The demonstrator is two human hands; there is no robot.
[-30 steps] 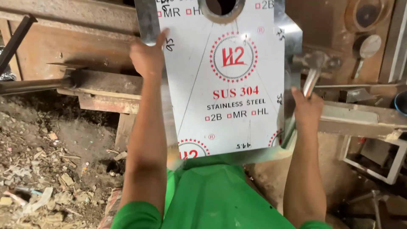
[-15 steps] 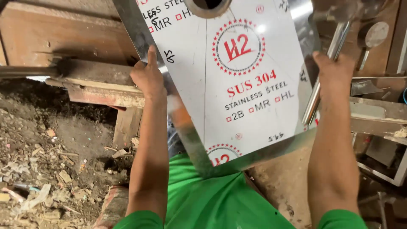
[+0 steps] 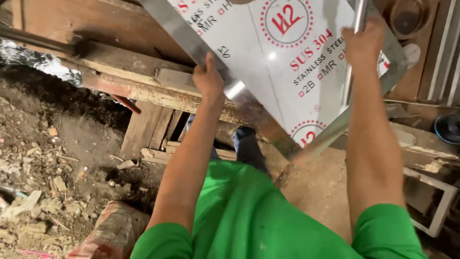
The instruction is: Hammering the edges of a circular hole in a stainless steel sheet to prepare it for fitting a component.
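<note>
Both hands grip the steel sheet (image 3: pixel 287 62), tilted.
Left hand (image 3: pixel 209 79) clamps its lower-left edge, right hand (image 3: pixel 362 43) its right edge; turning it needs firm grips.

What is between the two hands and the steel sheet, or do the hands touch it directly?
Nothing visible is between them. The left hand grips the sheet's folded left edge, and the right hand holds the steel sheet at its right side, bare skin on the metal and its white film.

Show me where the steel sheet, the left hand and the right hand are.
steel sheet (image 3: pixel 268 72): head view, white film face.
left hand (image 3: pixel 208 79): head view, back of hand.
right hand (image 3: pixel 364 43): head view, back of hand.
</note>
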